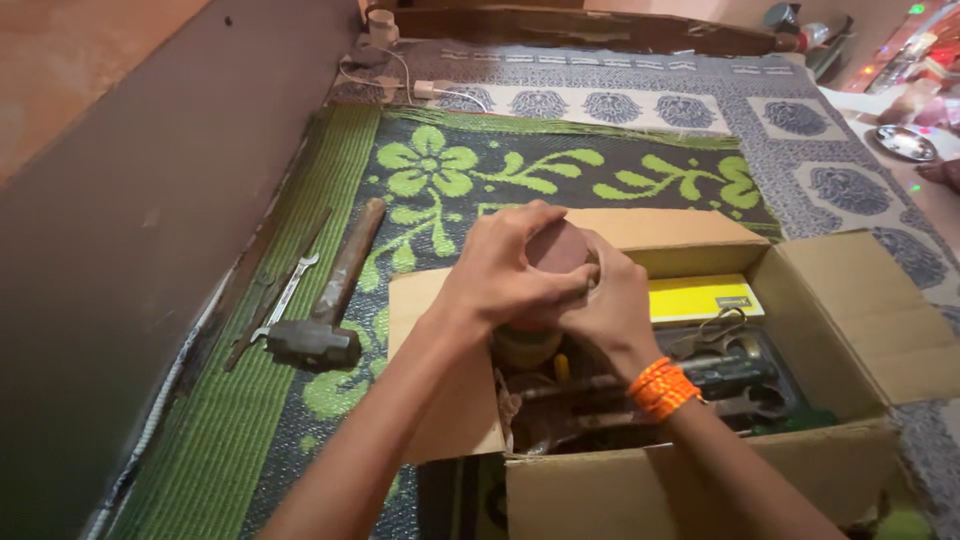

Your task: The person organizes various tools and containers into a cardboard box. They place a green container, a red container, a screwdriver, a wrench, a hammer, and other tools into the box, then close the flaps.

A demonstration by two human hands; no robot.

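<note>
Over open cardboard box, left hand and right hand clasp upright brown jar.

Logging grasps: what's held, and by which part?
Both hands, left and right, grip a round brown object by its sides, above the cardboard box.

Bare forearms, no sleeves; orange thread band on rt wrist.

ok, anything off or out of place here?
Nothing damaged or spilled. Both hands, left hand and right hand, grip a brown round object over the open cardboard box of jumbled tools. A hammer and wrench lie loose on the green mat.
</note>
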